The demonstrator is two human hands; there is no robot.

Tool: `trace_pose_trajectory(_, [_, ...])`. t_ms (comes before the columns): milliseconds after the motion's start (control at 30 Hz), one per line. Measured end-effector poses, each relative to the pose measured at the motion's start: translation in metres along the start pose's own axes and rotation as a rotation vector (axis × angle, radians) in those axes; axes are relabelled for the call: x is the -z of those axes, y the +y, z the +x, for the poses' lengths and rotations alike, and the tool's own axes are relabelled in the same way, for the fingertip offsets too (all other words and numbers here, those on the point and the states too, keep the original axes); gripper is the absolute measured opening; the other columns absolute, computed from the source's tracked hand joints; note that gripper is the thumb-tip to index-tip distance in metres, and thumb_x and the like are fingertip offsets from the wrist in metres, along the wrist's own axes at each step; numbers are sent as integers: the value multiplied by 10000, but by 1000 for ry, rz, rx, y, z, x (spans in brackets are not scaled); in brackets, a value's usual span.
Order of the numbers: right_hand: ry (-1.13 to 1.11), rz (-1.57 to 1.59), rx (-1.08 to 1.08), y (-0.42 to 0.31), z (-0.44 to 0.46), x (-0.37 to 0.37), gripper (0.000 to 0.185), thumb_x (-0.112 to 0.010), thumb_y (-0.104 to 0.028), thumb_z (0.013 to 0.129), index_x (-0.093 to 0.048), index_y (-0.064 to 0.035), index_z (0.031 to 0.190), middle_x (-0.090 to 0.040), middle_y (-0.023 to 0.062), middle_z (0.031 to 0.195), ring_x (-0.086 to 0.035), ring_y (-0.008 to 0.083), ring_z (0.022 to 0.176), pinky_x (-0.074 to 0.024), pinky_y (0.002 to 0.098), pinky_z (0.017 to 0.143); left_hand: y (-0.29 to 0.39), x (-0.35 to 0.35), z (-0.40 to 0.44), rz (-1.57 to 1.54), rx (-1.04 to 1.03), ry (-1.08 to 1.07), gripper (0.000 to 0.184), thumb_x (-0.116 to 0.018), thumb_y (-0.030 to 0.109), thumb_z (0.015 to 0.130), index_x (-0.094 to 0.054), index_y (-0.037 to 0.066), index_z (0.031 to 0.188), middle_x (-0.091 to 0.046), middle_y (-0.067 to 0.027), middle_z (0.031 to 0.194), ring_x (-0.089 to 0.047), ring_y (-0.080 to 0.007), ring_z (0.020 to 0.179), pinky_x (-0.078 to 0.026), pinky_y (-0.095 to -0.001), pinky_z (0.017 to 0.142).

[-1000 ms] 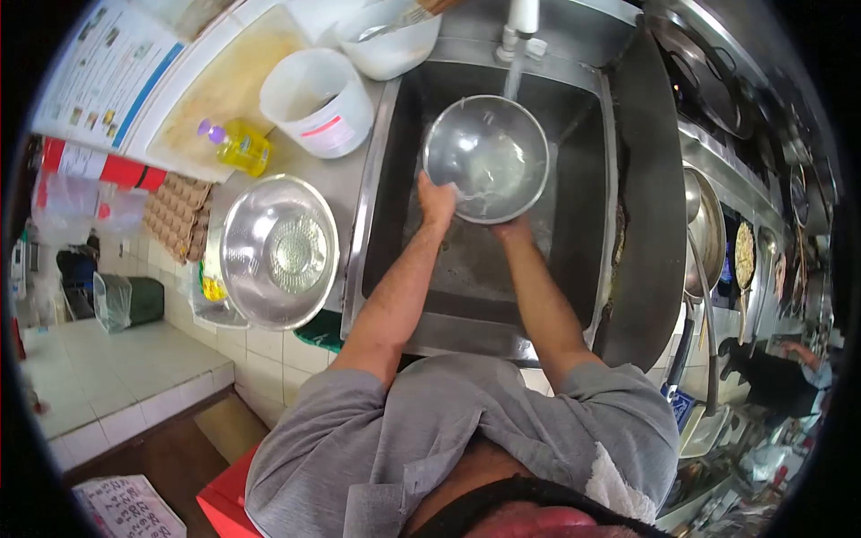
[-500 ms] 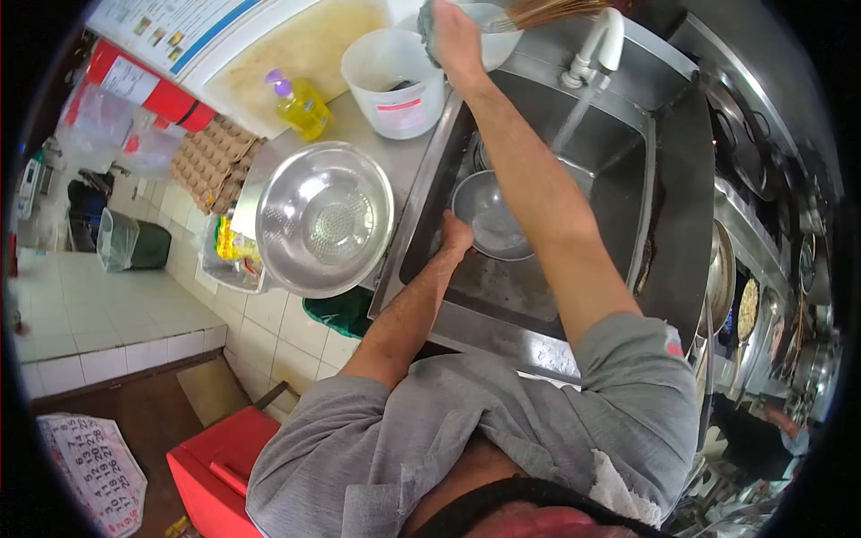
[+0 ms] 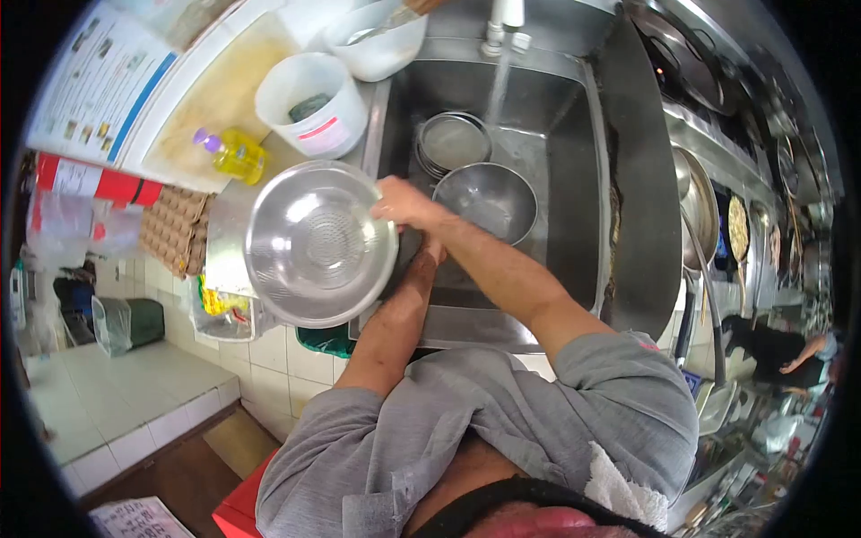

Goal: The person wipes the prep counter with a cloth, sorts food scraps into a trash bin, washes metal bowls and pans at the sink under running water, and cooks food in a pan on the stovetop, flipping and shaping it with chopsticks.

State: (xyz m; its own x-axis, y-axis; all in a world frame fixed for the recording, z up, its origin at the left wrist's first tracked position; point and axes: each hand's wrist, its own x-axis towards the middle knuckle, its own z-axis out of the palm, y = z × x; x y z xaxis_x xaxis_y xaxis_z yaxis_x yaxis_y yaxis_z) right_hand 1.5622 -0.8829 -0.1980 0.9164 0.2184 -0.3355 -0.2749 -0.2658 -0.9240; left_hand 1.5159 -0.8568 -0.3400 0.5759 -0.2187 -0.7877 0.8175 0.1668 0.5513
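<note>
My right hand (image 3: pixel 405 204) grips the right rim of a large perforated metal colander (image 3: pixel 325 242), which is partly over the counter beside the sink. Below and behind my right wrist, my left hand (image 3: pixel 434 247) is mostly hidden, close to the rim of a metal bowl (image 3: pixel 490 203) in the sink; its fingers do not show. A stack of smaller round metal bowls (image 3: pixel 454 143) lies in the sink (image 3: pixel 565 179) behind that bowl. Water runs from the white faucet (image 3: pixel 508 16) at the back.
A white tub (image 3: pixel 314 108) with a dark green pad inside stands left of the sink, near a yellow soap bottle (image 3: pixel 235 156) and egg trays (image 3: pixel 176 229). Pans (image 3: pixel 701 206) line the right side. Another person (image 3: pixel 780 351) is at the far right.
My right hand has come from the white tub to the colander, which has shifted right toward the sink. The green pad it held is now in the tub. The view has turned.
</note>
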Motion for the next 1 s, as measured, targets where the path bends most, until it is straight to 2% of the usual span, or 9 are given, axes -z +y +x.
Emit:
trace_pose_trajectory(67, [137, -270, 87, 19, -5, 48, 197, -533, -79, 706, -661, 2, 833, -632, 155, 655, -605, 219, 492, -491, 333, 456, -1, -7, 9, -45, 11, -12, 370, -489, 119, 842, -400, 27, 1189, -559, -144, 1058, -599, -270, 807, -512, -371, 546])
trace_pose_trajectory(167, [271, -389, -121, -6, -61, 130, 222, -510, -56, 718, -659, 11, 867, -639, 202, 753, -637, 290, 624, -517, 373, 590, 3, -27, 26, -67, 33, -53, 366, -489, 132, 846, -415, 41, 1193, -556, -134, 1073, -594, -268, 847, -517, -380, 582])
trace_pose_trajectory(267, [771, -394, -109, -1, -120, 187, 254, -488, -35, 717, -622, 30, 923, -627, 244, 790, -641, 333, 726, -513, 410, 619, 13, -60, 47, -18, 34, -100, 363, -490, 145, 851, -429, 56, 1197, -553, -124, 1088, -588, -266, 886, -522, -388, 618])
trace_pose_trajectory(333, [1031, -492, -144, 5, -150, 203, 325, -487, -79, 736, -579, -11, 1040, -607, 252, 899, -581, 393, 903, -475, 455, 779, 25, -85, 61, 55, -18, -108, 361, -490, 153, 854, -439, 65, 1200, -551, -117, 1098, -585, -264, 913, -526, -393, 642])
trace_pose_trajectory(433, [1306, -680, -176, 13, -184, 195, 546, -534, -22, 724, -400, -116, 1246, -479, 243, 1028, -592, 422, 716, -494, 501, 638, 61, -115, 77, 273, -285, -74, 354, -512, 127, 834, -457, 74, 1179, -547, -133, 1122, -580, -303, 955, -506, -422, 748])
trace_pose_trajectory(533, [1366, -725, -230, 34, -196, 192, 632, -540, -19, 721, -329, -178, 1296, -417, 238, 1088, -604, 405, 650, -507, 493, 578, 112, -146, 102, 1016, -733, 137, 350, -539, 118, 817, -467, 59, 1155, -554, -192, 1098, -573, -416, 922, -457, -472, 847])
trace_pose_trajectory(667, [1288, -643, -379, 56, -191, 187, 729, -546, -41, 730, -270, -290, 1359, -365, 222, 1244, -590, 452, 757, -493, 524, 682, 145, -196, 68, 1510, -1295, 264, 277, -589, 197, 783, -531, 34, 999, -539, -182, 1040, -513, -404, 987, -473, -486, 783])
trace_pose_trajectory(767, [1244, -596, -436, 79, -178, 184, 712, -523, -39, 744, -259, -259, 1368, -353, 217, 1294, -577, 448, 880, -482, 506, 759, 164, -205, 25, 1596, -1230, 217, 218, -583, 165, 766, -552, 41, 942, -518, -160, 1054, -480, -385, 1032, -476, -490, 785])
trace_pose_trajectory(1000, [991, -540, -428, 120, -130, 183, 700, -525, -58, 774, -251, -229, 1396, -350, 274, 1303, -557, 414, 990, -468, 463, 846, 204, -164, 14, 1811, -1613, -88, 226, -519, 40, 723, -554, 48, 947, -506, -135, 1031, -487, -315, 1023, -466, -422, 836])
